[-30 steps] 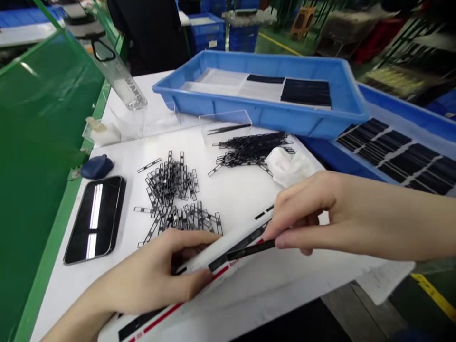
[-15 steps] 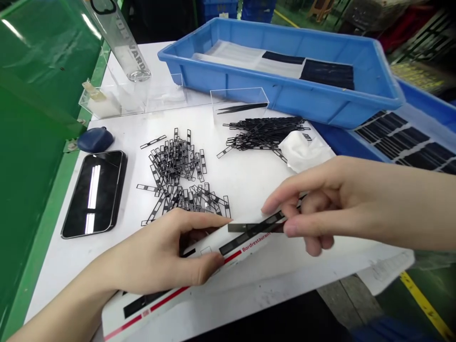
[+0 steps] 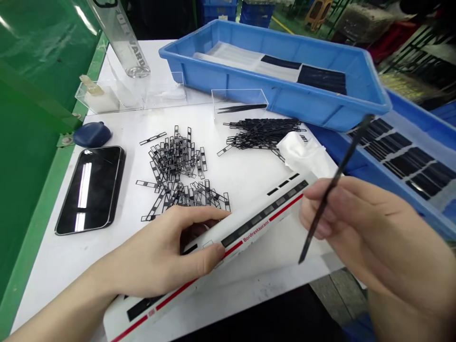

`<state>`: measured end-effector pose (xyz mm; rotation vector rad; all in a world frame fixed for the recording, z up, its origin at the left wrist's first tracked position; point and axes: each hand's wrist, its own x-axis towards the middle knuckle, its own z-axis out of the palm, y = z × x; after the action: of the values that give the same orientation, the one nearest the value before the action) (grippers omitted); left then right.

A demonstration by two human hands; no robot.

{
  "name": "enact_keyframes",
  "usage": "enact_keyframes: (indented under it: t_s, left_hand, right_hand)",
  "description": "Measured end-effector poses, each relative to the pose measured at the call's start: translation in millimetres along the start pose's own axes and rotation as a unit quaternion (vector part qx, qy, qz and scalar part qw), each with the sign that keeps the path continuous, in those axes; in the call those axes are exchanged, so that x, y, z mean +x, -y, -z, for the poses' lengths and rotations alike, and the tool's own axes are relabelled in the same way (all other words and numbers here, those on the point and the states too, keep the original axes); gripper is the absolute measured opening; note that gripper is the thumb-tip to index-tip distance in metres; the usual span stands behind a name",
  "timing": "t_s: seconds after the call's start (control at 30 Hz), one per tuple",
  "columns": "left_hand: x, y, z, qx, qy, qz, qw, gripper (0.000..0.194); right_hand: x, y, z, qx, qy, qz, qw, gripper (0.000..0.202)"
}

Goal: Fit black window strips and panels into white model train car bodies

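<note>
My left hand (image 3: 167, 256) is wrapped over a long white model train car body (image 3: 256, 221) with a red stripe, dark windows and "Bordrestaurant" lettering. The body lies slanted across the near part of the white table. Right of its far end, my right hand (image 3: 329, 209) pinches a thin black strip (image 3: 333, 185), held up at a slant and apart from the body. Beyond my left hand lies a loose pile of small black frames (image 3: 176, 159). A denser pile of black frames (image 3: 263, 133) sits farther back, beside a crumpled white tissue (image 3: 302, 149).
A blue bin (image 3: 278, 85) stands at the back, and another blue bin (image 3: 399, 156) at the right holds dark strips. Clear trays (image 3: 164, 102), black tweezers (image 3: 242, 108), a bottle (image 3: 126, 45), a phone (image 3: 90, 190) and a dark blue object (image 3: 92, 134) are around.
My right hand has moved right, away from the car body, and the black strip now points up in its fingers. The body's far end and windows are uncovered. My left hand stays on the body.
</note>
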<state>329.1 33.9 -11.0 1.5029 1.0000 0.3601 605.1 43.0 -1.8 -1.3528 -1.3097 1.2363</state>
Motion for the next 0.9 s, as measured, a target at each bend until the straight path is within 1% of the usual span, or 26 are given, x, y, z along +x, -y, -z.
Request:
enact_keyframes:
  t_s: [0.07,0.13,0.2,0.27,0.33,0.4,0.47,0.53,0.63,0.67,0.73,0.8,0.83,0.87,0.9]
  left_hand:
    - [-1,-3,-3.6,0.042,-0.027,0.006,0.999,0.038]
    - [-3,-8,-9.4,0.109,-0.061,0.006,0.992,0.029]
    - [-3,-13,-16.7,0.179,-0.081,-0.001,0.98,0.019]
    - [-2,-15,-23.9,0.251,-0.083,-0.013,0.964,0.02]
    - [-1,-15,-28.9,0.315,-0.09,-0.034,0.944,0.024]
    - [-1,-13,-30.4,0.354,-0.108,-0.059,0.927,0.029]
    - [-1,-10,-28.4,0.368,-0.131,-0.066,0.918,0.033]
    - [-2,-10,-24.4,0.367,-0.141,-0.053,0.918,0.035]
    - [-4,-14,-19.7,0.335,-0.153,-0.042,0.929,0.036]
    - [-6,-17,-19.7,0.316,-0.169,-0.04,0.933,0.036]
    - [-11,-23,-23.1,0.257,-0.229,-0.011,0.939,0.034]
    - [-18,-30,-30.6,0.145,-0.285,0.054,0.946,0.034]
    - [-21,-34,-35.2,0.071,-0.296,0.086,0.949,0.036]
    - [-23,-37,-40.0,-0.01,-0.291,0.111,0.95,0.039]
    - [-25,-40,-44.5,-0.093,-0.273,0.124,0.949,0.042]
  right_hand:
    - [-5,-3,-11,0.075,-0.023,-0.024,0.997,0.02]
    - [-7,-4,-13,0.142,-0.043,-0.027,0.989,0.014]
    - [-8,-5,-8,0.181,-0.055,-0.024,0.982,0.012]
    - [-6,-6,1,0.197,-0.057,-0.025,0.978,0.014]
    - [-5,-7,9,0.208,-0.045,-0.025,0.977,0.017]
    - [-4,-9,14,0.223,-0.027,-0.015,0.974,0.021]
    - [-5,-12,16,0.24,-0.005,0.003,0.971,0.021]
    - [-7,-14,15,0.249,0.028,0.023,0.968,0.016]
    - [-13,-19,11,0.252,0.089,0.023,0.963,0.018]
    - [-15,-19,9,0.254,0.097,0.012,0.962,0.019]
    - [-19,-20,6,0.262,0.101,-0.014,0.96,0.019]
    - [-23,-18,1,0.267,0.105,-0.035,0.957,0.018]
    - [-25,-16,-1,0.265,0.113,-0.044,0.957,0.019]
    - [-27,-14,-4,0.263,0.122,-0.051,0.956,0.02]
    - [-30,-13,-6,0.261,0.132,-0.055,0.955,0.021]
